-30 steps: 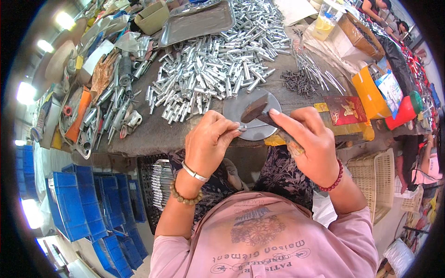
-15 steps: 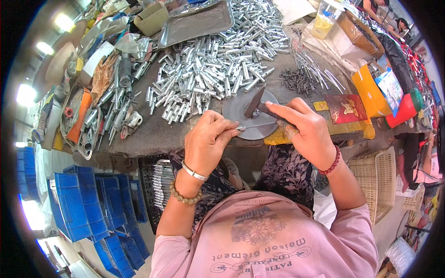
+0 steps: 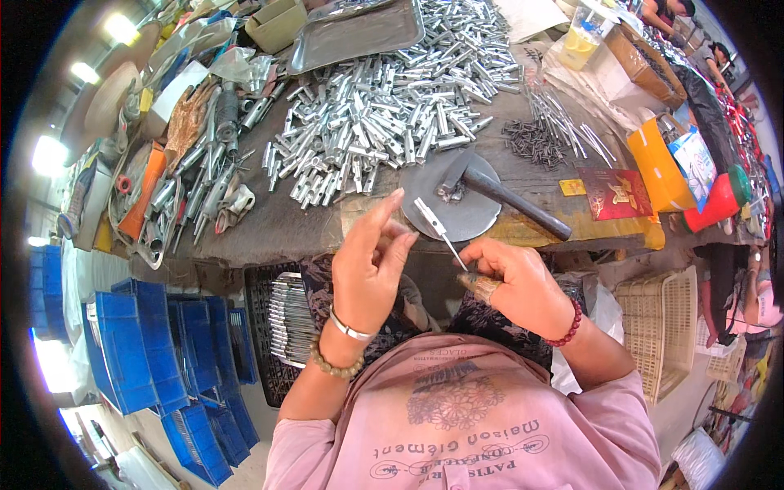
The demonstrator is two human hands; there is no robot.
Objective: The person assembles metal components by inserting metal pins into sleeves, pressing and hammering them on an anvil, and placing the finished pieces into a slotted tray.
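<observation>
My right hand (image 3: 516,282) pinches the lower end of a thin metal rod with a silver tube (image 3: 430,217) at its upper end. The piece slants up and left, over the near edge of a round grey metal plate (image 3: 482,219). My left hand (image 3: 371,257) is open just left of the tube, thumb and fingers apart, with nothing in it. A hammer (image 3: 516,202) rests with its head on the plate and its dark handle pointing right toward the bench edge. A wrap covers a finger of my right hand.
Beyond the plate lies a big heap of silver tubes (image 3: 384,122), with a metal tray (image 3: 359,37) behind. Small dark pins (image 3: 535,143) and thin rods (image 3: 563,118) lie to the right. A crate of finished-looking rods (image 3: 290,318) stands below left, near blue bins (image 3: 135,351).
My right hand has let go of the hammer, now lying on the plate, and moved down toward me, taking the rod and tube. My left hand has released the piece and opened.
</observation>
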